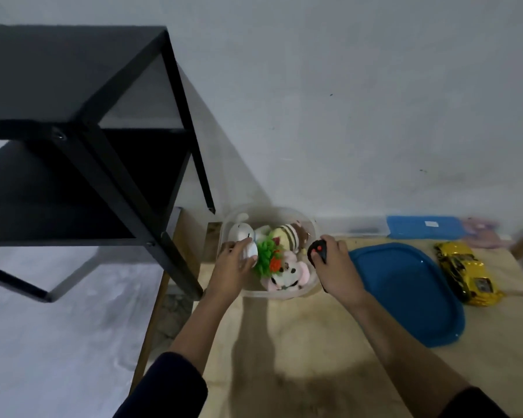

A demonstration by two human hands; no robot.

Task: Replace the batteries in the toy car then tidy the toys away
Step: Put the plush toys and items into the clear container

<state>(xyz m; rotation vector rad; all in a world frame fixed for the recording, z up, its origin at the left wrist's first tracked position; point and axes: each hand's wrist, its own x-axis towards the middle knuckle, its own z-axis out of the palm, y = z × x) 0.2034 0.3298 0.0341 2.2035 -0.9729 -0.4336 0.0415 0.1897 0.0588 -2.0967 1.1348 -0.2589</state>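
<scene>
Head view: a tall black shelf unit (82, 122), matt and square-framed, fills the upper left of the frame. A pale wooden table (299, 342) with a smooth, faintly grained top spreads across the lower right. On it lies a glossy blue plastic lid (405, 291), rounded-rectangular, right of centre. Just left of the lid stands a clear plastic tub (284, 294) with rounded corners, filled with soft plush toys (287, 273). The toy car (465, 273), shiny metallic yellow, sits outside the tub at the right edge of the frame, beyond the lid.

The tidying step seems to be in hand. The right hand (335, 263) grips a small black remote control (317, 250) with red buttons over the tub's right rim. The left hand (233, 263) curls round a smooth white toy (248, 247) at the tub's left side. Next, the remote probably needs a gap among the plush, so the left hand may have to press the toys aside. Car and lid would then follow. Whether the batteries are changed cannot be told.
</scene>
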